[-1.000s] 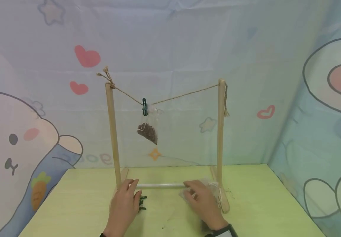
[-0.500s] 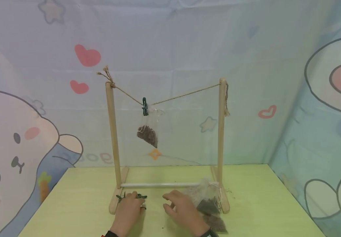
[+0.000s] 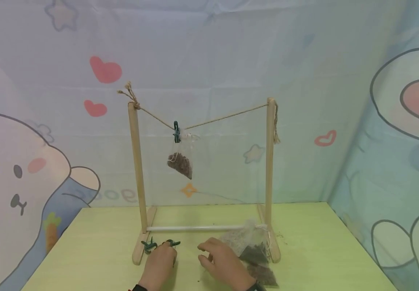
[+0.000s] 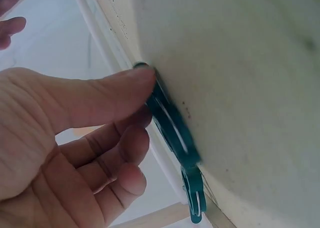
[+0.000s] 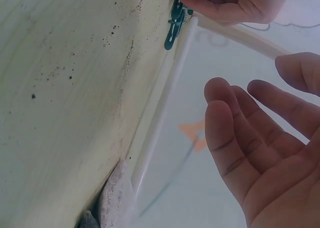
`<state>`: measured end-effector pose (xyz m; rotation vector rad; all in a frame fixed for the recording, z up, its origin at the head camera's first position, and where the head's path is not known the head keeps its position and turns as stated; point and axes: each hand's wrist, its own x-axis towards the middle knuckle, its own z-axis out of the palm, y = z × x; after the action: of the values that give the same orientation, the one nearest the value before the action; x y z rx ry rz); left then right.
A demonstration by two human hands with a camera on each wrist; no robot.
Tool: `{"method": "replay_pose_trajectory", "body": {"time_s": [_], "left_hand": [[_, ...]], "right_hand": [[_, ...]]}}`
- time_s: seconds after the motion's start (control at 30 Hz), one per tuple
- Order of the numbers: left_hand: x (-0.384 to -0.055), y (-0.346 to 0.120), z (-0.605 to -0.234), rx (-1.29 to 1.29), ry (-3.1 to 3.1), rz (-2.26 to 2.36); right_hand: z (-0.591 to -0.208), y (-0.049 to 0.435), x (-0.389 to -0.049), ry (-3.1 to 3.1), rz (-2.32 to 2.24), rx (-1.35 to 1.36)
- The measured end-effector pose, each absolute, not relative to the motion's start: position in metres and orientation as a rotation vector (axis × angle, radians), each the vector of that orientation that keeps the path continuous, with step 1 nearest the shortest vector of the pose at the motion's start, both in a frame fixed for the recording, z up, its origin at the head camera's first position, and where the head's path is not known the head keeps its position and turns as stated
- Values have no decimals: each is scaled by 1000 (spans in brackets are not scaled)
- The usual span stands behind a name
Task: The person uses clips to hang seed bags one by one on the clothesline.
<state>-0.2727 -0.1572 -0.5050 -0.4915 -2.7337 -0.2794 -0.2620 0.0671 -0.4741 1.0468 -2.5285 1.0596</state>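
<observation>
My left hand [image 3: 159,260] is low over the table, pinching a green plastic clip [image 4: 172,125] between thumb and forefinger in the left wrist view. Its other fingers are loosely bent. Beyond it lies another green clip [image 4: 194,193]; in the head view one clip [image 3: 149,245] shows left of the hand. My right hand [image 3: 224,262] hovers over the table with fingers relaxed and nothing in them. Beside it lie clear drawstring bags with dark contents [image 3: 254,254]. A similar bag [image 3: 181,164] hangs from the rope [image 3: 227,117] by a green clip [image 3: 176,132].
A wooden frame has a left post [image 3: 137,169], a right post [image 3: 269,169] and a white crossbar [image 3: 194,228] low between them. Dark crumbs [image 5: 71,77] are scattered on the pale table [image 3: 304,238]. A printed cloth [image 3: 216,60] stands behind.
My left hand has come down and back from near the left post to the clips and pinches one. My right hand has moved left, away from the bags, uncovering them.
</observation>
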Motion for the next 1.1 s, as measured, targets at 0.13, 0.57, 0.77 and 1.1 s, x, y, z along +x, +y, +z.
{"method": "replay_pose_trajectory", "body": {"time_s": [0.13, 0.57, 0.77, 1.1], "left_hand": [[-272, -158, -502, -495, -2753, -329], [-255, -151, -452, -604, -2590, -1005], [-244, -137, -429, -569, -2434, -1258], [-237, -123, -428, -594, -2395, -1462]], "right_hand": [[-474, 68, -263, -2557, 1086, 1020], [-463, 79, -270, -2606, 1178, 941], [-459, 85, -266, -2511, 1290, 948], [-466, 86, -265, -2467, 1574, 1010]]}}
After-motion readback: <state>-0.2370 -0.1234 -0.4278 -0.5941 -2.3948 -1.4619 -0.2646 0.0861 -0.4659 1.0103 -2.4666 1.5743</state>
